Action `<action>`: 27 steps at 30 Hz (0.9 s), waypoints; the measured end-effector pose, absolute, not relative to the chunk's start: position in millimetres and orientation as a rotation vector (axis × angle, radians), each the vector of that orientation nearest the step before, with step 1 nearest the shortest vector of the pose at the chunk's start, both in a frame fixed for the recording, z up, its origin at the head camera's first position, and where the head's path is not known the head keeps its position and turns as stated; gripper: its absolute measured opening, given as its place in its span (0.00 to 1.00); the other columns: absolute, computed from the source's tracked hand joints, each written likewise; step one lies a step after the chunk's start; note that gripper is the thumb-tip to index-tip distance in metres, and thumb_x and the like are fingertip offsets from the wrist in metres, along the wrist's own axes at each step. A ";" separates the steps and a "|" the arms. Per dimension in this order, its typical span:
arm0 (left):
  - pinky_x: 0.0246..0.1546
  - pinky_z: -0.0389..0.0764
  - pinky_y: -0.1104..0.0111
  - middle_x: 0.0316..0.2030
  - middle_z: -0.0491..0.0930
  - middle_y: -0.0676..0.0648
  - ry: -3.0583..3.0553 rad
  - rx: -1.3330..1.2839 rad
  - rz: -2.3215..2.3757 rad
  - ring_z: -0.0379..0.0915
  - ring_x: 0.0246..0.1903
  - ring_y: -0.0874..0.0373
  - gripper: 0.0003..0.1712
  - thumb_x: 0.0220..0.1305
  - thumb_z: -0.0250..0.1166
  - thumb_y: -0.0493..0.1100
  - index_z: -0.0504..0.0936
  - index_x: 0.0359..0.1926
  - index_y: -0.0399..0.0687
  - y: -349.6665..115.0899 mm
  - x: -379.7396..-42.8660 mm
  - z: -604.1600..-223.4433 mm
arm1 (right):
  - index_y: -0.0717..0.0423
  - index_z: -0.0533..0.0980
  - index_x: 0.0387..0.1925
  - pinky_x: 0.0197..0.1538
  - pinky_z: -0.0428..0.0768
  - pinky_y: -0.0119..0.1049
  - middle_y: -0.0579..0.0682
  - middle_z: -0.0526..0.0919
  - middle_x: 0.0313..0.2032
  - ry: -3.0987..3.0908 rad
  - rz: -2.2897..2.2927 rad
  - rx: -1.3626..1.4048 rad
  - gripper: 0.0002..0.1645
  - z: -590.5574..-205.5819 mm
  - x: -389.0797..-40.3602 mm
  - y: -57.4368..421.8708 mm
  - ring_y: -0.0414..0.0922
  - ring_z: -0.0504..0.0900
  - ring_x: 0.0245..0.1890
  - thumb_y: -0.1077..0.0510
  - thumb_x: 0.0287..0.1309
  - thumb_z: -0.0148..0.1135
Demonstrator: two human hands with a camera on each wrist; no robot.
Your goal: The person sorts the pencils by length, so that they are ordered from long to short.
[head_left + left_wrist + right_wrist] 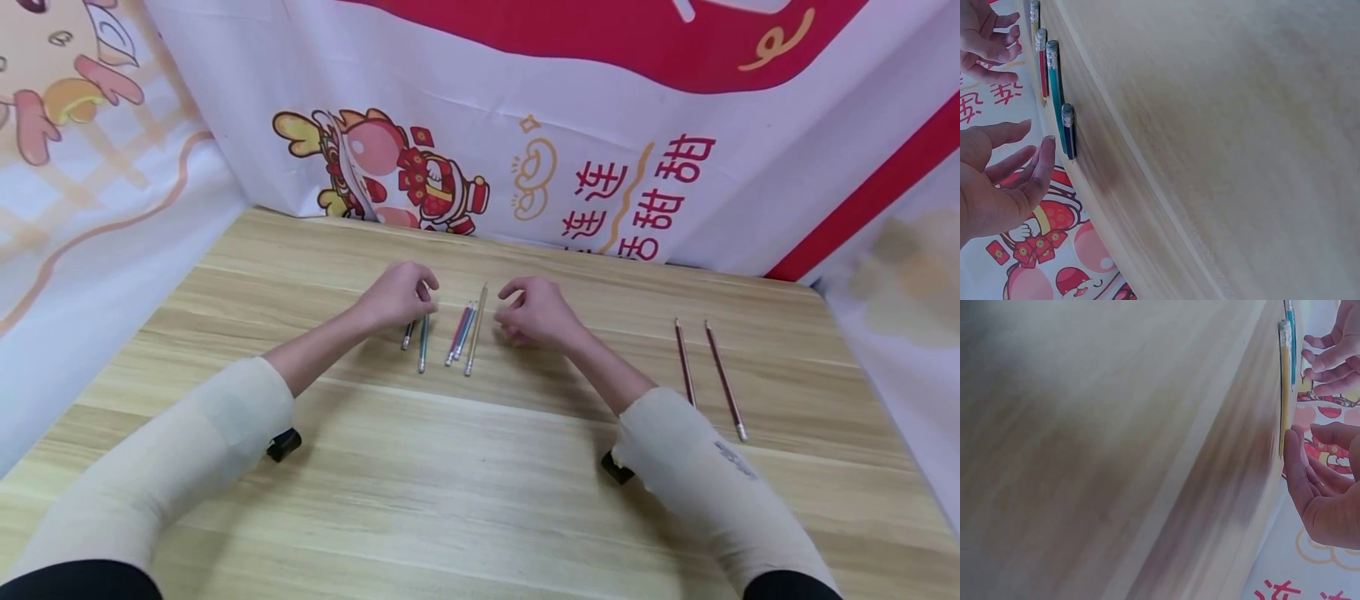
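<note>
My left hand (401, 296) hovers by a short dark pencil (408, 335) and a blue-green pencil (423, 343), covering their far ends in the head view. Its fingers bend loosely and hold nothing; whether a fingertip touches a pencil I cannot tell. Between the hands lie a red pencil (457, 335) and a blue pencil (465, 331), close together, with a longer yellow pencil (476, 330) beside them. To the right of the yellow pencil is my right hand (538, 310), fingers loosely bent around nothing. In the right wrist view its fingertips appear near the yellow pencil (1284, 387).
Two dark red pencils (725, 379) lie apart on the right side of the wooden table (450, 483), one partly behind the right sleeve. A printed cloth (480, 150) hangs along the table's far edge. Small black devices (283, 445) show under both wrists.
</note>
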State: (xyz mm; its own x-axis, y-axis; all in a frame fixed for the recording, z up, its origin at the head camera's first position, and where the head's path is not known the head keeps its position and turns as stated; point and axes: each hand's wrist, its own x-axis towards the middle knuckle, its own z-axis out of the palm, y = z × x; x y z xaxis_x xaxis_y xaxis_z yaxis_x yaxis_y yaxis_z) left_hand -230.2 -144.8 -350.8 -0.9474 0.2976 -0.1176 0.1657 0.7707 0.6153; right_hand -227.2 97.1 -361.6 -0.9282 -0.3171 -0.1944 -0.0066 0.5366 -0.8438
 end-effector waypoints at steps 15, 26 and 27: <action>0.46 0.83 0.59 0.39 0.85 0.38 2.746 0.337 0.940 0.80 0.41 0.48 0.21 0.64 0.70 0.32 0.81 0.56 0.28 -149.3 -230.7 -354.3 | 0.68 0.73 0.58 0.28 0.90 0.39 0.61 0.86 0.33 2.508 -1.308 -0.257 0.25 -374.0 -239.6 70.7 0.48 0.85 0.24 0.67 0.61 0.70; 0.41 0.85 0.63 0.42 0.83 0.37 2.727 0.280 0.935 0.78 0.41 0.48 0.23 0.64 0.71 0.32 0.80 0.59 0.29 -147.0 -230.2 -355.0 | 0.66 0.73 0.58 0.26 0.89 0.37 0.57 0.85 0.26 2.572 -1.191 -0.188 0.26 -376.0 -245.7 61.3 0.46 0.84 0.20 0.67 0.60 0.71; 0.41 0.85 0.63 0.42 0.83 0.37 2.729 0.277 0.934 0.78 0.41 0.48 0.23 0.64 0.71 0.31 0.80 0.59 0.29 -146.8 -230.6 -355.3 | 0.66 0.73 0.58 0.26 0.89 0.37 0.58 0.85 0.26 2.572 -1.188 -0.181 0.26 -375.6 -245.8 60.7 0.46 0.84 0.20 0.68 0.59 0.71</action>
